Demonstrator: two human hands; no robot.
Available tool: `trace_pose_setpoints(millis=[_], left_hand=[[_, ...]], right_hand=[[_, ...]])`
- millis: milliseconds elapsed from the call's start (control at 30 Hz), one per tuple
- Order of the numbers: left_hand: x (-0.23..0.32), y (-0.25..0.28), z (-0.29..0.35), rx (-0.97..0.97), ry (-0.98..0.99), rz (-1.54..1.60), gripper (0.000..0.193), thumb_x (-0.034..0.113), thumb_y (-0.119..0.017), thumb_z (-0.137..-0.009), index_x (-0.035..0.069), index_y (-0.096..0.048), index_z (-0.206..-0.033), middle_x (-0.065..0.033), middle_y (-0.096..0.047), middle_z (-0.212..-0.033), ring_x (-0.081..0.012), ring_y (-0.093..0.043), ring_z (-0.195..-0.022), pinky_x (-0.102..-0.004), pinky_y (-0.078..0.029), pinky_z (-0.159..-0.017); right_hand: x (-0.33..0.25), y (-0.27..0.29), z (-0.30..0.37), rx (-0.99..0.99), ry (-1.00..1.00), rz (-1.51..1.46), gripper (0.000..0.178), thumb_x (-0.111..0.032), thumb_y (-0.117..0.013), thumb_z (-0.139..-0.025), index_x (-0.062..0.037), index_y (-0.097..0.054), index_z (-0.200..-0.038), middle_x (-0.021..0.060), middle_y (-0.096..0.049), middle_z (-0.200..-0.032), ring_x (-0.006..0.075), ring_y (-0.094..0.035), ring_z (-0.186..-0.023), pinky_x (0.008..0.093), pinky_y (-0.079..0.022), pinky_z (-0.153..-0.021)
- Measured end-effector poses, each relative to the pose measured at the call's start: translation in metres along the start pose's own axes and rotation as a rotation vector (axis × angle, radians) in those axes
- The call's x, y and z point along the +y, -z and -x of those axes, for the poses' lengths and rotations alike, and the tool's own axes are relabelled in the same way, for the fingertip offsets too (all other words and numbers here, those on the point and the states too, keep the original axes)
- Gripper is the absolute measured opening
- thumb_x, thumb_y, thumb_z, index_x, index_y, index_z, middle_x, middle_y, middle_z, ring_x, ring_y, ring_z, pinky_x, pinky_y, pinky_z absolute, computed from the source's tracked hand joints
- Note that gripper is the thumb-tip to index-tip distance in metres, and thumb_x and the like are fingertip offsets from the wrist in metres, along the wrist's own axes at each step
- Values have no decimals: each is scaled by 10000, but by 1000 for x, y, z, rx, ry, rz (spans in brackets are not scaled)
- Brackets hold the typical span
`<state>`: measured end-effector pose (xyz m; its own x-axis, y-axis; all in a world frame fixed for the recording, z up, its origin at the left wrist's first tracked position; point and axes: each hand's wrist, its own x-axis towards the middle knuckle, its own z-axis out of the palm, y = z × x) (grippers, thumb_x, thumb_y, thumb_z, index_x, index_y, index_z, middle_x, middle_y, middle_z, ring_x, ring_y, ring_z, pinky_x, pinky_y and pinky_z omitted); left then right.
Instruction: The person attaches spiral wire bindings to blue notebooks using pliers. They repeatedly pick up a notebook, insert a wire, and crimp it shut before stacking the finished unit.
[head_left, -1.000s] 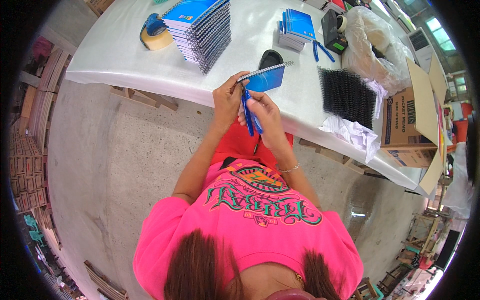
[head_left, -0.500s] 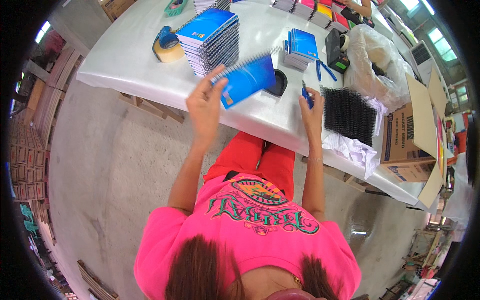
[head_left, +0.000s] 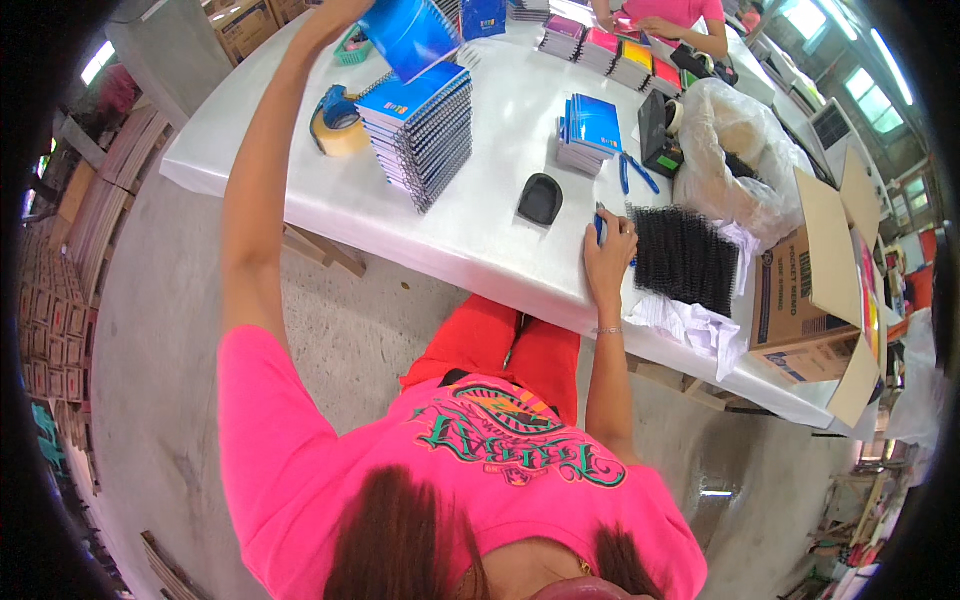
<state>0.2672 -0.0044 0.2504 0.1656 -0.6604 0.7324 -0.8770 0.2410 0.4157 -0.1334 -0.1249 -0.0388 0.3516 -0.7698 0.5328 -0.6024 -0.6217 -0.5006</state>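
Note:
My left hand (head_left: pixel 340 14) reaches far over the table at the upper left, closed on the edge of a blue spiral notebook (head_left: pixel 410 38). That notebook hangs tilted over a tall stack of blue spiral notebooks (head_left: pixel 415 130). Near the table's front edge, my right hand (head_left: pixel 610 250) is wrapped round blue-handled pliers (head_left: pixel 600 226), mostly hidden by the fingers. Beside it lies a pile of black spiral coils (head_left: pixel 685 260). A black rounded pad or dish (head_left: pixel 541 199) sits to its left. Farther back is a shorter stack of blue notebooks (head_left: pixel 590 132).
A tape dispenser (head_left: pixel 338 122) stands left of the tall stack. Another blue-handled pair of pliers (head_left: pixel 638 174), a plastic bag (head_left: pixel 735 150) and an open cardboard box (head_left: pixel 800 305) are on the right. Across the table a person in pink (head_left: pixel 680 12) works behind rows of colored notebooks (head_left: pixel 630 65).
My left hand has carried the notebook forward and left, from near the table's front to above the tall stack. My right hand has lowered slightly toward the table, still round the pliers.

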Motion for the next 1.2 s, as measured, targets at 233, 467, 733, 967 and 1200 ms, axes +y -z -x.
trace_pose_setpoints(millis=[233, 467, 733, 967, 1200], left_hand=[[-22, -54, -15, -627, -153, -85, 422, 265, -373, -988, 51, -717, -1106, -127, -678, -1123, -248, -606, -1057, -375, -449, -994], [-23, -91, 11, -771, 44, -119, 461, 253, -352, -884, 72, -761, -994, -141, -611, -1147, -271, -550, -1105, -370, -385, -1043], [-34, -111, 28, -583, 30, -134, 410, 170, -394, -869, 50, -766, -993, -121, -482, -929, -244, -496, -923, -347, -405, -887], [-37, -111, 29, -528, 22, -107, 413, 184, -398, -853, 12, -754, -970, -141, -490, -946, -263, -509, -929, -355, -411, -897], [-40, -105, 28, -587, -19, -66, 429, 190, -368, -857, 11, -744, -959, -168, -570, -951, -292, -552, -978, -369, -419, -942]], right_hand=[[3, 5, 0, -15, -5, -2, 332, -177, -635, -869, -102, -611, -1192, 190, -506, -1212, 365, -454, -1162, 478, -331, -1018], [7, 2, 0, -2, -22, -1, 339, -198, -650, -864, -123, -633, -1195, 171, -525, -1226, 352, -464, -1177, 468, -336, -1021], [4, 3, 1, -14, -22, -8, 337, -196, -645, -870, -114, -629, -1197, 172, -523, -1227, 352, -462, -1178, 465, -330, -1031], [2, 6, 1, -11, -15, -23, 319, -170, -640, -873, -98, -615, -1184, 187, -508, -1211, 362, -446, -1171, 472, -330, -1015], [-1, 8, -23, 96, 7, -200, 236, -97, -628, -866, -74, -653, -1100, 171, -559, -1124, 344, -493, -1119, 442, -358, -997]])
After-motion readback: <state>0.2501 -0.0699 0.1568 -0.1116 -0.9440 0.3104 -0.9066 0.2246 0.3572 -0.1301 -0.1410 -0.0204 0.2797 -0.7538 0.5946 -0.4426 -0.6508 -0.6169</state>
